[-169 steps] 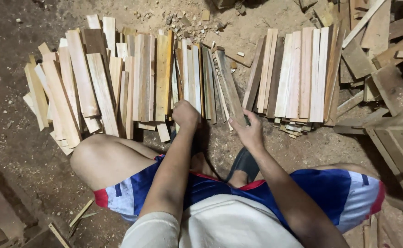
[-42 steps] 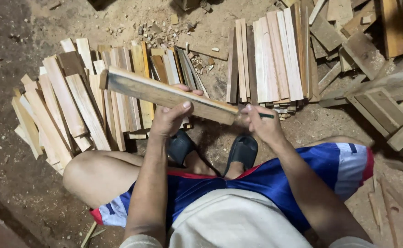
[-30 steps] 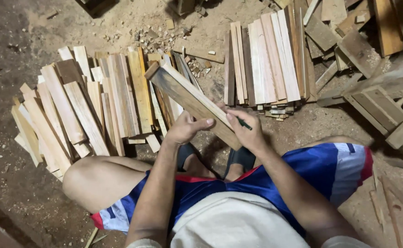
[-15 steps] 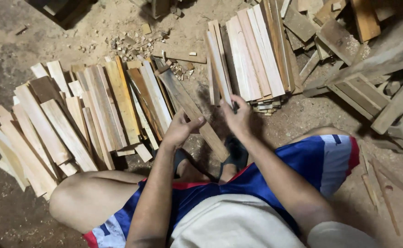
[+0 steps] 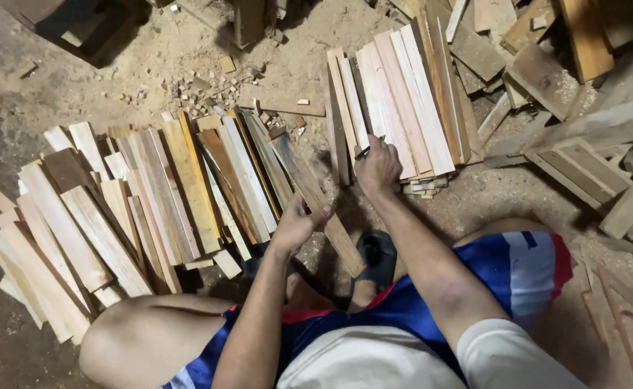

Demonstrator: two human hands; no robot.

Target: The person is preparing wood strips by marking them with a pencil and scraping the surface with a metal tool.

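Since a moment ago the long plank (image 5: 316, 198) has swung down out of the air and now lies slanted at the right edge of the fanned row of planks (image 5: 150, 209) on the dirt floor (image 5: 100, 86), its near end close to the dark sandals (image 5: 377, 252). Left hand (image 5: 296, 225) rests against that plank's side, fingers loosely curled around its edge, thumb up. Right hand (image 5: 378, 169) has let go of it and reached forward to the second stack of pale planks (image 5: 403, 101), fingers bent down over the stack's near end; whether it pinches one board I cannot tell. Scrap wood (image 5: 568, 108) lies heaped to the right, chips (image 5: 201, 83) scattered beyond the row.
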